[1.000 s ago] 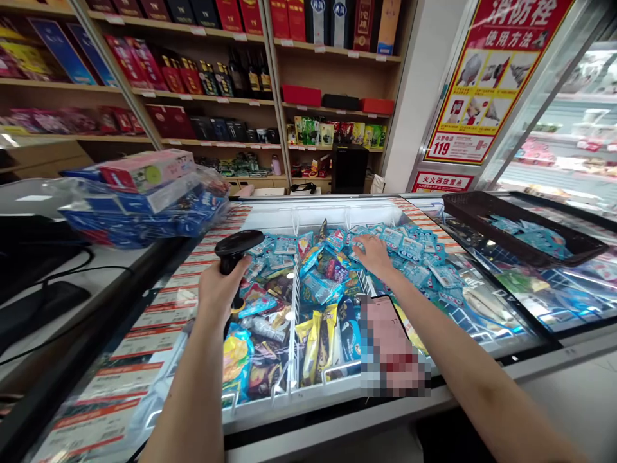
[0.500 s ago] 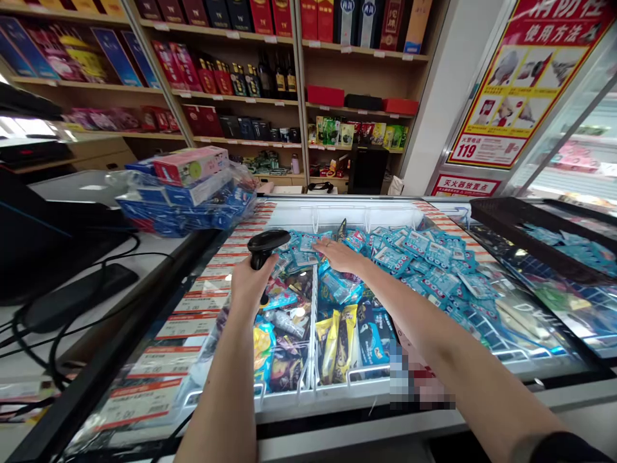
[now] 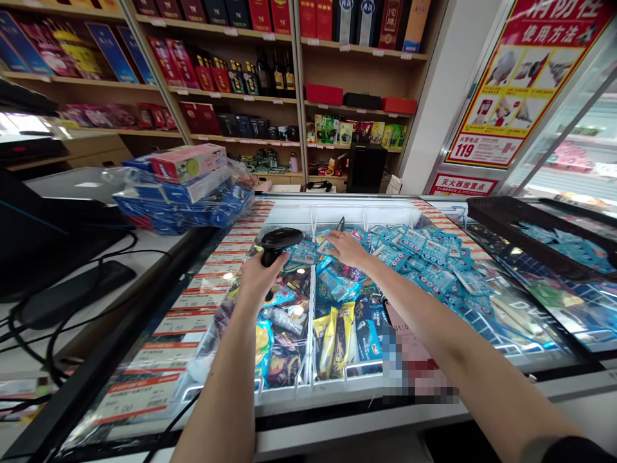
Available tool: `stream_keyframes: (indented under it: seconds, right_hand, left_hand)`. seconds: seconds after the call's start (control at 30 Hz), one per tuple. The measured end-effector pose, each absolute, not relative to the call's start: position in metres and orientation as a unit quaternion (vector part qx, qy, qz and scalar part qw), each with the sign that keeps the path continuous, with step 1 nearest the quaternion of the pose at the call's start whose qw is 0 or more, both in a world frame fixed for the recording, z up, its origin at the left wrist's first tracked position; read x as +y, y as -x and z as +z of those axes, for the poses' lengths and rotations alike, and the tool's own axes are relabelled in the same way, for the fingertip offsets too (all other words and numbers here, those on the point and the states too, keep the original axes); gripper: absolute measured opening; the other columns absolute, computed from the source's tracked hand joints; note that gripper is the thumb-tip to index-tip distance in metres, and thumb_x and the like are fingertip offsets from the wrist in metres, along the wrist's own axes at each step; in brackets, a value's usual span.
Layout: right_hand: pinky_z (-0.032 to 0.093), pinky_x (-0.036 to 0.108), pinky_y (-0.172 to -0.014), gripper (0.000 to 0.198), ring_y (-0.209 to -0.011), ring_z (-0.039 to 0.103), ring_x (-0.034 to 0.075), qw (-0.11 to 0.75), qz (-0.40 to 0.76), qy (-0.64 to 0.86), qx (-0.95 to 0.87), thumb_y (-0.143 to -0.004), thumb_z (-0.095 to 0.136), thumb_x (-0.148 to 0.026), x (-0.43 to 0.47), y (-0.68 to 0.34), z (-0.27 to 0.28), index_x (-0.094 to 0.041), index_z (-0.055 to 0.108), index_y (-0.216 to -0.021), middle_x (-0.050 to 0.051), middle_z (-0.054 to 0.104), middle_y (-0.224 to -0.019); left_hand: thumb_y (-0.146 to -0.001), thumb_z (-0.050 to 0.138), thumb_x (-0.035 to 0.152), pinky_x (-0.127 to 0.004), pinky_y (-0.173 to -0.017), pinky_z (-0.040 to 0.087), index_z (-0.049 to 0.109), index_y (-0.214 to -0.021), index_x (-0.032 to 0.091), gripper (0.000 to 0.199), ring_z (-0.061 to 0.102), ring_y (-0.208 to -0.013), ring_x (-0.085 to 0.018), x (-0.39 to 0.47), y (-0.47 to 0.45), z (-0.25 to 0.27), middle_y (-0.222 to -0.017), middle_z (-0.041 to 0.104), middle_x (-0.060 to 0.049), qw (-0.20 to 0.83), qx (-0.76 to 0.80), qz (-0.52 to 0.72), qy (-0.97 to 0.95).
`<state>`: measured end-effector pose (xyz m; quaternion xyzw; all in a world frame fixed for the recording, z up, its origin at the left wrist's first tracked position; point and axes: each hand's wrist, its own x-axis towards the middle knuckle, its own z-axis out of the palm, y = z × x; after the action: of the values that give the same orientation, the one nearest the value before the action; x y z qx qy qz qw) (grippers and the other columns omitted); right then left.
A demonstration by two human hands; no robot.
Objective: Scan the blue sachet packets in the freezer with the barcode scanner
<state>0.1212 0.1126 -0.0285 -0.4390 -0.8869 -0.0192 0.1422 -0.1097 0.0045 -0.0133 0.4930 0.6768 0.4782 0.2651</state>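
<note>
My left hand (image 3: pixel 263 273) is wrapped round the handle of a black barcode scanner (image 3: pixel 282 239), its head tilted over the glass of a chest freezer (image 3: pixel 332 389). Small blue packets (image 3: pixel 303 252) lie just right of the scanner. My right hand (image 3: pixel 349 249) rests palm down among these packets, fingers spread and slightly bent; the fingertips are partly hidden. To its right spreads a large heap of similar blue packets (image 3: pixel 434 254). Beneath the glass are wrapped ice creams, including yellow ones (image 3: pixel 335 341), in white wire baskets (image 3: pixel 312 321).
Blue boxes in clear plastic (image 3: pixel 187 193) stand on the left counter, near black cables (image 3: pixel 58 321). A phone (image 3: pixel 407 337) lies under my right forearm. More packets sit in a dark tray (image 3: pixel 501 222) at right. Stocked shelves (image 3: pixel 241 96) line the back wall.
My left hand and the scanner have shifted slightly right. My right hand has drawn a little right, its fingers more bent than before. The view has moved slightly.
</note>
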Motion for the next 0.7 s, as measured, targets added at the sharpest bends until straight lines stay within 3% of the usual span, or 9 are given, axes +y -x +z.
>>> stream_keyframes:
  seconds: [0.1, 0.27, 0.37, 0.47, 0.57, 0.7]
  right_hand:
    - [0.04, 0.036, -0.097, 0.041, -0.114, 0.057, 0.029, 0.102, 0.018, 0.474, -0.874, -0.088, 0.061, -0.031, 0.121, -0.121, -0.028, -0.014, 0.059, -0.126, 0.014, 0.065, -0.12]
    - [0.044, 0.036, -0.085, 0.042, -0.105, 0.06, 0.033, 0.107, 0.032, 0.526, -0.843, -0.073, 0.075, -0.041, 0.115, -0.13, -0.023, -0.013, 0.067, -0.104, 0.016, 0.069, -0.104]
    - [0.045, 0.032, -0.077, 0.047, -0.099, 0.062, 0.03, 0.178, 0.065, 0.564, -0.804, -0.067, 0.078, -0.043, 0.106, -0.148, -0.019, -0.014, 0.064, -0.102, 0.013, 0.068, -0.102]
    - [0.044, 0.029, -0.067, 0.033, -0.084, 0.062, 0.024, 0.266, 0.099, 0.568, -0.773, -0.07, 0.073, -0.043, 0.099, -0.177, -0.016, -0.017, 0.061, -0.087, 0.006, 0.065, -0.086]
    - [0.044, 0.027, -0.056, 0.031, -0.067, 0.059, 0.018, 0.357, 0.165, 0.559, -0.73, -0.075, 0.065, -0.045, 0.095, -0.209, -0.016, -0.019, 0.05, -0.067, 0.0, 0.052, -0.064]
    - [0.047, 0.027, -0.048, 0.038, -0.055, 0.054, 0.016, 0.463, 0.28, 0.517, -0.664, -0.074, 0.063, -0.048, 0.089, -0.24, -0.026, -0.022, 0.038, -0.061, -0.004, 0.04, -0.056]
  left_hand:
    - [-0.063, 0.067, 0.057, -0.023, -0.041, 0.039, 0.063, -0.079, 0.016, 0.044, 0.059, -0.049, -0.018, 0.006, 0.106, -0.013, -0.059, 0.059, -0.002, 0.266, 0.673, 0.46, -0.515]
    - [-0.062, 0.07, 0.057, -0.023, -0.041, 0.039, 0.06, -0.076, 0.016, 0.045, 0.057, -0.047, -0.016, 0.006, 0.096, -0.011, -0.058, 0.057, -0.001, 0.304, 0.649, 0.475, -0.511]
    - [-0.062, 0.071, 0.055, -0.023, -0.043, 0.041, 0.059, -0.074, 0.016, 0.043, 0.056, -0.047, -0.015, 0.003, 0.085, -0.008, -0.058, 0.058, -0.001, 0.323, 0.627, 0.49, -0.513]
    - [-0.063, 0.072, 0.054, -0.024, -0.047, 0.042, 0.061, -0.075, 0.015, 0.042, 0.057, -0.049, -0.014, -0.001, 0.074, -0.005, -0.061, 0.06, -0.001, 0.344, 0.603, 0.485, -0.532]
    - [-0.063, 0.073, 0.053, -0.024, -0.047, 0.04, 0.063, -0.078, 0.015, 0.042, 0.057, -0.051, -0.015, -0.002, 0.064, -0.006, -0.06, 0.06, -0.002, 0.361, 0.595, 0.466, -0.547]
    - [-0.063, 0.073, 0.054, -0.024, -0.047, 0.04, 0.063, -0.079, 0.015, 0.043, 0.056, -0.051, -0.014, 0.0, 0.049, -0.005, -0.062, 0.061, -0.002, 0.374, 0.58, 0.463, -0.557]
